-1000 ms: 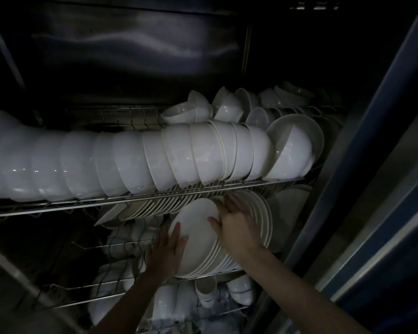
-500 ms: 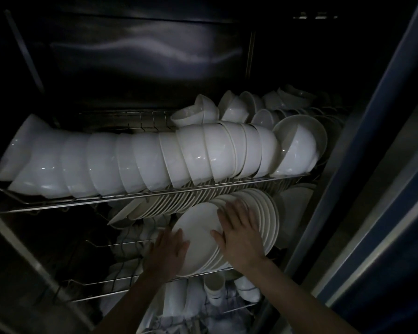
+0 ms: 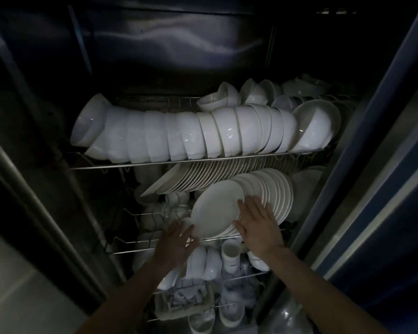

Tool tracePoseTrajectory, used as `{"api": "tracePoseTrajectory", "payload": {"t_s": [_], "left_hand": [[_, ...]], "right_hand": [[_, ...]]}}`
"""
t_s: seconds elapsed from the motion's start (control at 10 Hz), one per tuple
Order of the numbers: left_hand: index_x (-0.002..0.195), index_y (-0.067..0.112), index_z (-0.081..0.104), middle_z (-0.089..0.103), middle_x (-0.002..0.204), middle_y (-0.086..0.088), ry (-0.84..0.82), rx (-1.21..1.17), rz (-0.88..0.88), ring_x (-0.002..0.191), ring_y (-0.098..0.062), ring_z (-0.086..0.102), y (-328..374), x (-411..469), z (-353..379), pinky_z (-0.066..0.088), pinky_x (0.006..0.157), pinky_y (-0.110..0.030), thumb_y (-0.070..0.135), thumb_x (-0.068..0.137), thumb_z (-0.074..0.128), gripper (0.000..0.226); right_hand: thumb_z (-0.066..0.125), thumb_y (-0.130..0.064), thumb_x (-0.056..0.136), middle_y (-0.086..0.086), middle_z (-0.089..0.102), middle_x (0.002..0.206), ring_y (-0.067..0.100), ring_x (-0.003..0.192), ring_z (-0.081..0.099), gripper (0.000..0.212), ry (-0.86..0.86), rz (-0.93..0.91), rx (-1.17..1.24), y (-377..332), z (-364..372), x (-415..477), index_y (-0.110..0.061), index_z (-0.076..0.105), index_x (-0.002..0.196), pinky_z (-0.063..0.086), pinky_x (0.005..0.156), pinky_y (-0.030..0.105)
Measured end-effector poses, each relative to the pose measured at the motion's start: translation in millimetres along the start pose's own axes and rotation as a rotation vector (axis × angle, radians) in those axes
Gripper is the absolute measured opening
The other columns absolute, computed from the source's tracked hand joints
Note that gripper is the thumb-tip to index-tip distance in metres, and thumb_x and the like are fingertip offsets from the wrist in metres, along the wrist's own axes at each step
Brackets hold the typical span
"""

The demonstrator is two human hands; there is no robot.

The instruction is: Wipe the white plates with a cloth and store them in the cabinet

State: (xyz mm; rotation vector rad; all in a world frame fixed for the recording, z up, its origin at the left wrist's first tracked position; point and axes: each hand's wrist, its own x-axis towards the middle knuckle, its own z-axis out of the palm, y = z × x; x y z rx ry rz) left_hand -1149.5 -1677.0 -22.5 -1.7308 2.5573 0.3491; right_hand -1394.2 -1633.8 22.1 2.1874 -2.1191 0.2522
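Drops left hand [image 3: 176,242], fingers loosely spread and blurred, to 7 o'clock of the front round white ceramic plate [image 3: 215,208] leaning in the steel wire rack [image 3: 130,250], keeps right hand [image 3: 258,227] flat at 4 o'clock; best to seat its rim firmly before letting go.

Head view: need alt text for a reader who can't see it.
Two bare hands are at a row of white plates standing on edge on a wire shelf in a dark cabinet: the right hand lies flat on the front plate, the blurred left hand at its lower rim. A row of white bowls fills the shelf above.
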Motion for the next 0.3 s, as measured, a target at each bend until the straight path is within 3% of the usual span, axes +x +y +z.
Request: {"api": "tracePoseTrajectory", "payload": {"t_s": [0.1,0.2,0.3], "left_hand": [[0.153,0.03,0.026,0.026,0.16,0.005,0.044,0.077,0.063,0.148,-0.014,0.02,-0.9,-11.8,-1.3,0.016,0.118,-0.03,0.056,0.1,0.032,0.059],[0.145,0.027,0.041,0.049,0.146,0.002,0.11,-0.049,0.106,0.133,-0.015,0.045,3.7,-29.5,-9.8,0.031,0.108,-0.025,0.051,0.098,0.044,0.052],[0.138,0.029,0.05,0.059,0.133,-0.001,0.156,-0.109,0.111,0.121,-0.02,0.055,12.5,-48.9,-26.1,0.041,0.094,-0.028,0.047,0.097,0.05,0.044]], "right_hand": [[0.032,-0.047,0.105,0.005,0.011,0.166,0.022,0.154,0.003,0.062,-0.04,0.014,0.038,-5.8,-1.8,-18.7,-0.021,0.016,0.158,-0.003,0.122,0.043],[0.036,-0.048,0.104,0.006,0.022,0.164,0.021,0.152,0.016,0.061,-0.081,0.014,0.058,-11.8,-6.4,-39.9,-0.018,0.027,0.156,0.009,0.123,0.039],[0.047,-0.043,0.101,0.007,0.05,0.148,0.023,0.136,0.045,0.052,-0.135,0.011,0.165,-8.8,-19.6,-57.9,-0.018,0.046,0.146,0.035,0.11,0.033]]}}
